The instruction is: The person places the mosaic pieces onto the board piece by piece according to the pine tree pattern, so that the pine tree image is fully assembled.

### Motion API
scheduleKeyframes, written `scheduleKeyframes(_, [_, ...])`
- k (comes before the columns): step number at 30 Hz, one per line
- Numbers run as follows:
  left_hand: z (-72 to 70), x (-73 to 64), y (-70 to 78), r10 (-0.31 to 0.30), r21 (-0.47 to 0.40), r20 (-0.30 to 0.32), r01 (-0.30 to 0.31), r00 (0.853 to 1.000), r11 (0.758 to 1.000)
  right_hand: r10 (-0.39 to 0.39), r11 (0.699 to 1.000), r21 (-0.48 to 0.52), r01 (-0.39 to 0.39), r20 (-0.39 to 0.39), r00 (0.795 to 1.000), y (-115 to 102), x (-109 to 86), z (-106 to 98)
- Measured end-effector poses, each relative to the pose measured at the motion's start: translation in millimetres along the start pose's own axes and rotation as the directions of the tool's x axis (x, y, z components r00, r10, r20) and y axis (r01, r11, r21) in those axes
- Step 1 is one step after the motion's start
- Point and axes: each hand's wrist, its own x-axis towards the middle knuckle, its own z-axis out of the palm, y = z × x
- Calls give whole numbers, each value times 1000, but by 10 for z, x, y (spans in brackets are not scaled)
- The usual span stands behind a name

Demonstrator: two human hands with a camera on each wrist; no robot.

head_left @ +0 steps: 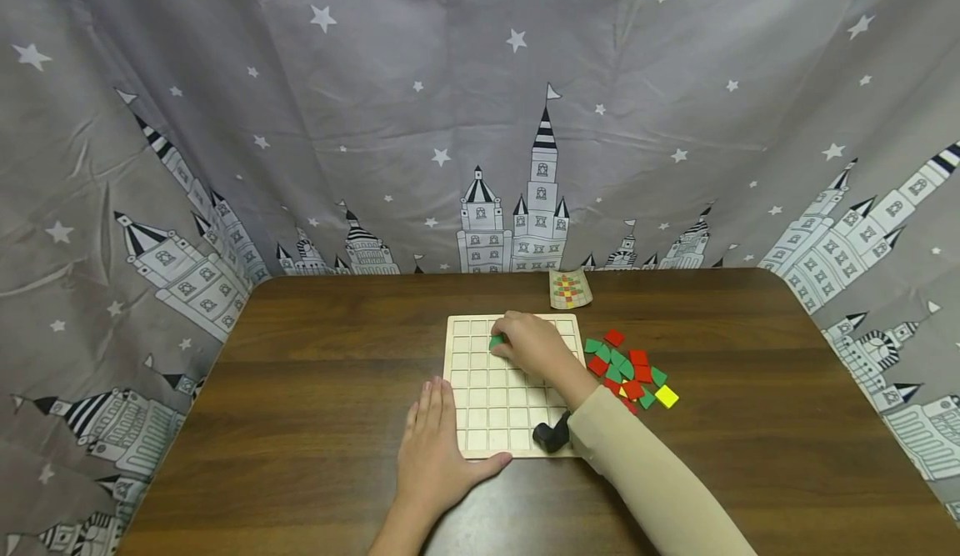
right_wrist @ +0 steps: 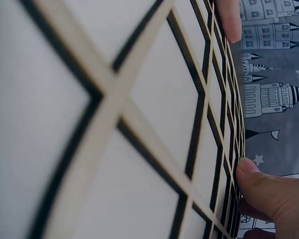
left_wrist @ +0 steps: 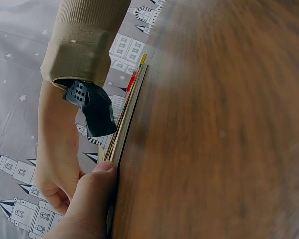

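Note:
A pale wooden grid board [head_left: 477, 398] lies on the table. My left hand [head_left: 431, 456] rests at its near left corner, fingers straight along the left side and thumb along the near edge. In the left wrist view the left thumb [left_wrist: 92, 199] touches the board's edge [left_wrist: 127, 119]. Over the board's far rows, my right hand [head_left: 532, 346] pinches a small green tile [head_left: 496, 342] between thumb and fingertips. The right wrist view shows the right thumb [right_wrist: 261, 186] low over the grid, with the tile mostly hidden.
Loose red, green and yellow tiles [head_left: 633, 390] lie in a pile right of the board. A small pattern card [head_left: 570, 289] sits at the table's back edge. A black wrist camera [head_left: 551, 433] hangs over the board's near right part. A grey printed curtain [head_left: 375, 122] stands behind.

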Motion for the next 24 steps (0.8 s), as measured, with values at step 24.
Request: scheduleKeyframes(24, [-2,1,8,-7,0,6,7,1000,1000,18,985,170,-27,54,998,67,42,59])
